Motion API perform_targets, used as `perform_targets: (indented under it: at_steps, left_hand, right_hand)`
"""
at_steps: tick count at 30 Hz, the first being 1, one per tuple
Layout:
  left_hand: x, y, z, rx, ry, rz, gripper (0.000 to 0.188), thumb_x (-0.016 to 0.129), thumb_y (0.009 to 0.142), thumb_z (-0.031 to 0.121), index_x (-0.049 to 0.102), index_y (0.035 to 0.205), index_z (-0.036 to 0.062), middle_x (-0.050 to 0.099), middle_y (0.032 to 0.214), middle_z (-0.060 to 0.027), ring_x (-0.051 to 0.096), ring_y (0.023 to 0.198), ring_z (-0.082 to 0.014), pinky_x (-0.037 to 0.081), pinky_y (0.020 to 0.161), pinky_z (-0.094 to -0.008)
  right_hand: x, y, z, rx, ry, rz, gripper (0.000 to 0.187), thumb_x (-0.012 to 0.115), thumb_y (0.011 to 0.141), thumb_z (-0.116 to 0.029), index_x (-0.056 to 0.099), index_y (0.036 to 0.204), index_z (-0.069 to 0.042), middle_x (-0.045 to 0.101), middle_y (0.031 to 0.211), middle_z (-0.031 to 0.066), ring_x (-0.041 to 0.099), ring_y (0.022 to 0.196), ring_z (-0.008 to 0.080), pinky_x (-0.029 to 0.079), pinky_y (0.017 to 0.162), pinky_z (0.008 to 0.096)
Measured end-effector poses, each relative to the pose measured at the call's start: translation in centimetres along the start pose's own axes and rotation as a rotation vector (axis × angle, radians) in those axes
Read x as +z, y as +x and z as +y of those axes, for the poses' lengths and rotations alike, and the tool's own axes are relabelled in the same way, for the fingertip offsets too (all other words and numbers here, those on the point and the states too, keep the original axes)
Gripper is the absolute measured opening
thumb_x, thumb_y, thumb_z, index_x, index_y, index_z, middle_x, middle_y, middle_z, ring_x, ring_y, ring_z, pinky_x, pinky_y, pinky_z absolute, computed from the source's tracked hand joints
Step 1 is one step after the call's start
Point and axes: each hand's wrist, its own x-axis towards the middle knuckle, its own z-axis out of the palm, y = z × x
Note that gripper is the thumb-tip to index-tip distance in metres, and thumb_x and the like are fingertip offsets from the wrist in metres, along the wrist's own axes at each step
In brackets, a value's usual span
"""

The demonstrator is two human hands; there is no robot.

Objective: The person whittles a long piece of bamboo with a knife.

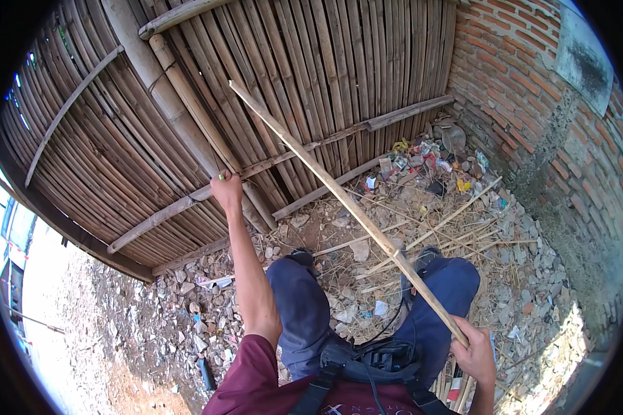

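A long split bamboo strip (358, 216) slants across the middle, its lower end in my right hand (476, 353), fingers closed round it. The far end reaches up in front of the bamboo slat wall (291, 62). My left arm is stretched forward, and my left hand (227, 190) is closed in a fist at the wall's horizontal bamboo rail (163, 216), beside the upright bamboo posts (176, 104). A small yellow-green spot shows at its fingers; what the fist grips is hidden.
More bamboo strips (457, 216) lie over straw, stones and litter on the ground between and beyond my knees. A brick wall (512, 76) closes the right side. A dark bottle-like object (206, 374) lies on the rubble at lower left. A black pouch (370, 363) sits at my waist.
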Motion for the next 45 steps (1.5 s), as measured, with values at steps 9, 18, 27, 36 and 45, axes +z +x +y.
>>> perform_targets:
  at_steps: [9,18,27,36,45]
  left_hand:
    - [-1.0,-16.7,13.8,0.248,-0.285,-0.323,0.027,0.066,0.083,-0.002,0.044,0.068,-0.0029,0.036,0.060,-0.0175,0.035,0.054,-0.0288,0.035,0.053,-0.0398]
    - [-3.5,-24.1,17.7,0.341,-0.233,-0.452,0.007,0.069,0.078,0.002,0.062,0.078,-0.0003,0.065,0.074,-0.0209,0.066,0.070,-0.0426,0.051,0.065,-0.0493]
    - [-3.3,-25.2,18.5,0.322,-0.238,-0.435,0.002,0.067,0.076,0.001,0.068,0.076,0.0002,0.062,0.069,-0.0254,0.063,0.068,-0.0483,0.049,0.064,-0.0526]
    - [-2.0,-24.7,18.5,0.300,-0.121,-0.412,0.006,0.071,0.071,0.001,0.067,0.074,0.0005,0.064,0.070,-0.0244,0.063,0.070,-0.0492,0.048,0.066,-0.0539]
    - [-1.2,-23.5,18.8,0.343,-0.138,-0.342,0.016,0.074,0.071,-0.001,0.059,0.076,0.0033,0.064,0.072,-0.0202,0.065,0.070,-0.0454,0.048,0.063,-0.0525]
  right_hand:
    - [2.1,4.9,-0.1,-0.037,0.249,-0.183,0.047,0.061,0.101,-0.006,0.065,0.147,-0.009,0.048,0.063,0.0039,0.049,0.056,0.0118,0.040,0.057,0.0320]
    - [3.8,7.3,-1.4,-0.094,0.300,-0.187,0.044,0.061,0.105,-0.011,0.064,0.149,-0.008,0.052,0.069,0.0051,0.051,0.060,0.0133,0.043,0.061,0.0333]
    - [3.9,8.0,-2.3,-0.132,0.423,-0.253,0.045,0.057,0.108,-0.015,0.061,0.151,-0.006,0.050,0.064,0.0001,0.049,0.058,0.0093,0.041,0.058,0.0314]
    - [6.1,6.8,-3.2,-0.214,0.192,0.017,0.030,0.054,0.108,-0.004,0.060,0.138,-0.003,0.055,0.069,0.0212,0.062,0.060,0.0418,0.045,0.060,0.0459]
    - [4.7,6.4,-4.4,-0.184,0.124,-0.022,0.033,0.053,0.106,-0.001,0.058,0.139,-0.002,0.064,0.076,0.0270,0.070,0.076,0.0507,0.050,0.066,0.0543]
